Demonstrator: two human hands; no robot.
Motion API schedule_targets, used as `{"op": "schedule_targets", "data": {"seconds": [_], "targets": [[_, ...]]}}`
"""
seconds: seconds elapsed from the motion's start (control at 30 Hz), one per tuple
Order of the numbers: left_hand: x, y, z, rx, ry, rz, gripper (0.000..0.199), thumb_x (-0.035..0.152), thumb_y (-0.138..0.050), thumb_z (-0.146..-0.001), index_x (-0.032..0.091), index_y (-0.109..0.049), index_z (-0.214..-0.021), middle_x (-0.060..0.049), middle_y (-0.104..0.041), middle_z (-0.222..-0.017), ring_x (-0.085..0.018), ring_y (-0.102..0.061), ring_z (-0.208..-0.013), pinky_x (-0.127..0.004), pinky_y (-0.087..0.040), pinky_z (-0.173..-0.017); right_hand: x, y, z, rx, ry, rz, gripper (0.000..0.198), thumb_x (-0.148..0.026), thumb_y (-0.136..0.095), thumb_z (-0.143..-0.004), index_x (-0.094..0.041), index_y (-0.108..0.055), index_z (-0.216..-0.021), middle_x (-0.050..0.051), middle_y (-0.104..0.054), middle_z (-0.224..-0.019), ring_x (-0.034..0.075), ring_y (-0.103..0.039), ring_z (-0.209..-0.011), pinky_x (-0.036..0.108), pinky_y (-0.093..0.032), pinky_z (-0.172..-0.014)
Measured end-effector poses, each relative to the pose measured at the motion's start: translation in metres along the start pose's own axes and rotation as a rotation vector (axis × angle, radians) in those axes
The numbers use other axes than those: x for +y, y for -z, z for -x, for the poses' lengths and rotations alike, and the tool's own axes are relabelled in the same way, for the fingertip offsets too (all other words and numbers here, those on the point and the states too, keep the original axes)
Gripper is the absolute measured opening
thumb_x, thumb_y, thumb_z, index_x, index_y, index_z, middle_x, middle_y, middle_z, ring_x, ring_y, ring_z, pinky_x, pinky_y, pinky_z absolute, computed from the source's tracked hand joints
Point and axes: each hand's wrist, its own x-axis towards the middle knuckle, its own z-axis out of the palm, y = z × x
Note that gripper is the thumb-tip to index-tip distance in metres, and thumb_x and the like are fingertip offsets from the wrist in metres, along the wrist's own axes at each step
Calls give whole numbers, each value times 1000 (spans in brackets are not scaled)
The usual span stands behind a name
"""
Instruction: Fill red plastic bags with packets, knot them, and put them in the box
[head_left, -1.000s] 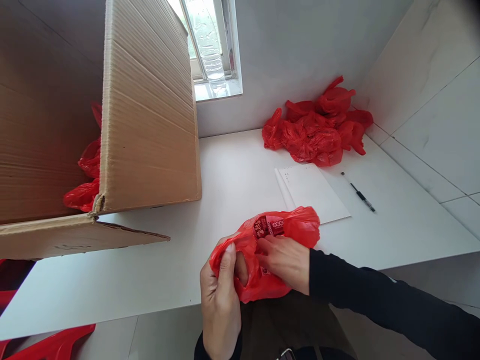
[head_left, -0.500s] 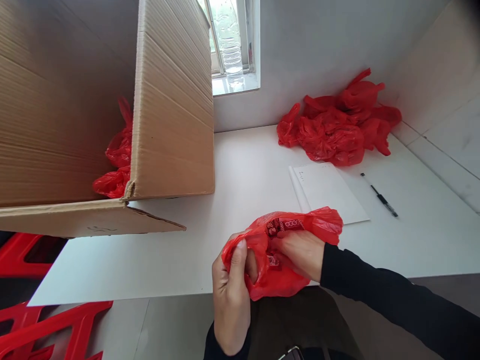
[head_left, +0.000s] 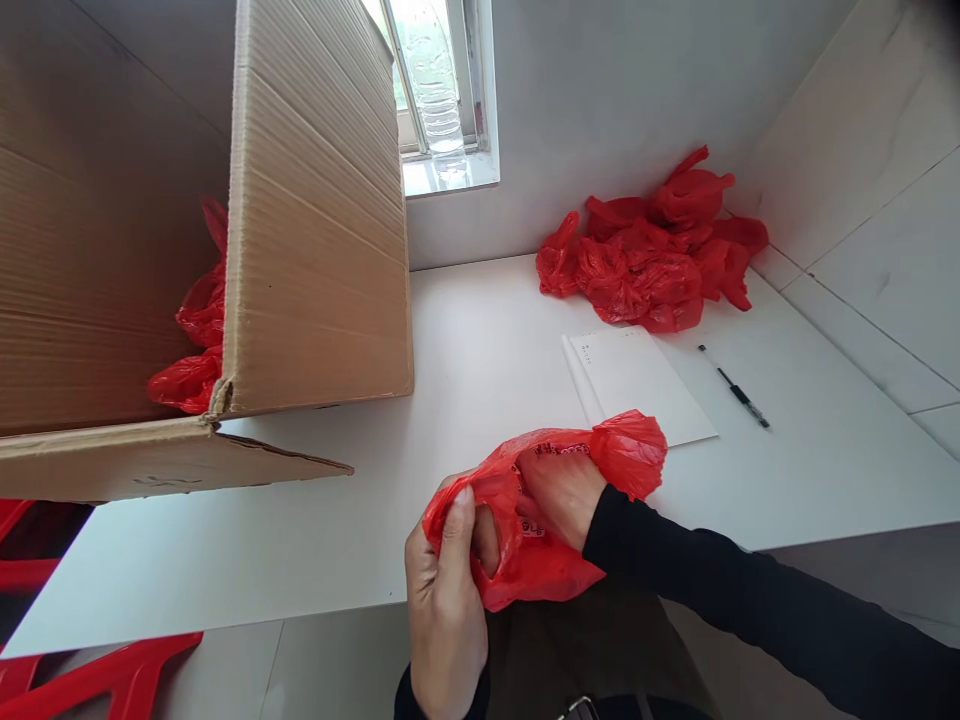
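Observation:
A red plastic bag with dark printing is held over the table's front edge. My left hand is closed on its left side, thumb on top, with fingers through the handle loop. Into the bag's opening reaches my right hand; its fingers are inside the red film and hidden, so what they hold, if anything, does not show. Just behind the bag lies a white sheet or thin pad of paper.
A large cardboard box stands at the left, its open side showing red plastic bags inside. More crumpled red bags lie at the back right. A pen rests beside the paper. A clear bottle stands on the windowsill.
My right hand has gone deeper into the bag, so its fingers are more covered. My left hand keeps its hold. The whole view has shifted slightly.

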Motion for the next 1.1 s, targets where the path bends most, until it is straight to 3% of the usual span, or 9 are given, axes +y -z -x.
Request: {"op": "schedule_targets", "data": {"seconds": [0.23, 0.37, 0.5, 0.6, 0.9, 1.0, 1.1], "targets": [[-1, -2, 1, -28, 11, 72, 46, 39, -58, -96, 20, -39, -59, 5, -31, -54, -10, -28, -51, -26, -32, -57, 12, 8, -1, 78, 3, -99, 39, -33, -25, -104, -22, -55, -83, -1, -69, -81, 12, -63, -70, 24, -39, -61], [1, -2, 1, -9, 23, 91, 49, 40, -60, -95, 20, -36, -58, 6, -30, -54, -9, -28, -51, -25, -31, -55, 23, 14, 6, 50, 19, -2, 34, -32, -29, -103, -21, -59, -91, 3, -71, -86, 19, -66, -76, 30, -34, -60], [2, -3, 0, -11, 7, 105, 47, 41, -62, -93, 20, -38, -58, 6, -31, -53, -9, -28, -49, -24, -32, -53, 33, 19, 24, -59, 35, 127, 18, -31, -52, -94, -18, -62, -101, 7, -72, -81, 26, -69, -73, 33, -22, -52], [2, -4, 0, -14, 29, 104, 48, 41, -62, -93, 20, -39, -57, 6, -33, -52, -9, -30, -48, -24, -32, -51, 38, 20, 34, -119, 26, 188, 22, -27, -61, -87, -15, -63, -106, 8, -73, -81, 29, -70, -72, 33, -17, -50], [2, -5, 0, -106, -9, 109, 47, 39, -55, -97, 20, -40, -57, 5, -35, -53, -9, -32, -46, -25, -32, -49, 40, 23, 34, -155, 43, 256, 28, -29, -64, -86, -11, -62, -107, 10, -73, -80, 30, -71, -72, 33, -21, -47], [1, -5, 0, -71, -26, 87, 48, 39, -58, -96, 19, -40, -56, 5, -35, -53, -9, -32, -47, -25, -32, -49, 42, 24, 34, -162, 49, 260, 18, -32, -64, -87, -14, -63, -92, 10, -73, -77, 30, -71, -71, 33, -22, -47], [1, -5, 0, -12, -12, 59, 49, 41, -60, -93, 19, -39, -54, 4, -34, -53, -10, -32, -49, -24, -32, -50, 40, 23, 34, -135, 53, 254, 24, -38, -56, -93, -16, -62, -87, 10, -72, -76, 30, -71, -70, 33, -25, -48]]}}
